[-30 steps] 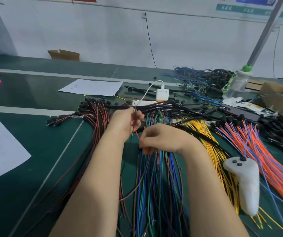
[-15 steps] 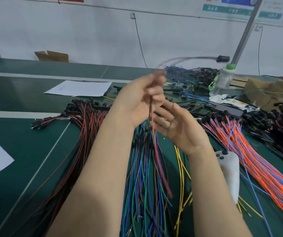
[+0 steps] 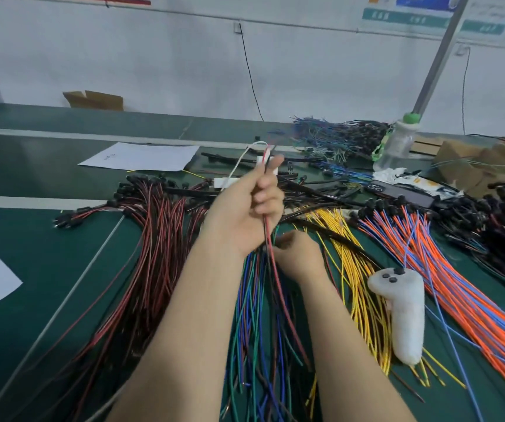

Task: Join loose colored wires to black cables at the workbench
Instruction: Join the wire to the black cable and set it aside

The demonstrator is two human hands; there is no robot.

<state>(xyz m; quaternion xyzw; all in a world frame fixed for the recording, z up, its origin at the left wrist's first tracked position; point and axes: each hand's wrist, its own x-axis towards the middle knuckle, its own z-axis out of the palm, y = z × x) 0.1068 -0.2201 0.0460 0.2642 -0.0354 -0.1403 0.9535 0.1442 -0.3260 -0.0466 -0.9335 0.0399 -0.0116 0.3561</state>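
Observation:
My left hand (image 3: 245, 205) is raised above the bench and grips a red and black wire pair (image 3: 278, 284) that hangs down from its fist. My right hand (image 3: 298, 254) is lower, over the pile of blue, green and dark loose wires (image 3: 254, 324), fingers curled down among them; what they hold is hidden. A heap of red-and-black wires with black plugs (image 3: 153, 226) lies to the left. Yellow wires (image 3: 355, 269) and orange-and-blue wires (image 3: 446, 275) fan out to the right. Black cables (image 3: 315, 193) lie across the bench behind my hands.
A white hand controller (image 3: 405, 315) lies on the yellow wires. At the back right stand a plastic bottle (image 3: 397, 141) beside a metal post (image 3: 437, 56), a phone (image 3: 397, 193) and cardboard (image 3: 470, 166). White paper sheets (image 3: 141, 156) lie on the green bench (image 3: 32, 269).
My left hand stays raised with the red-black wire. My right hand has dropped from beside it down onto the loose wire pile. The wire's plug end no longer arcs overhead.

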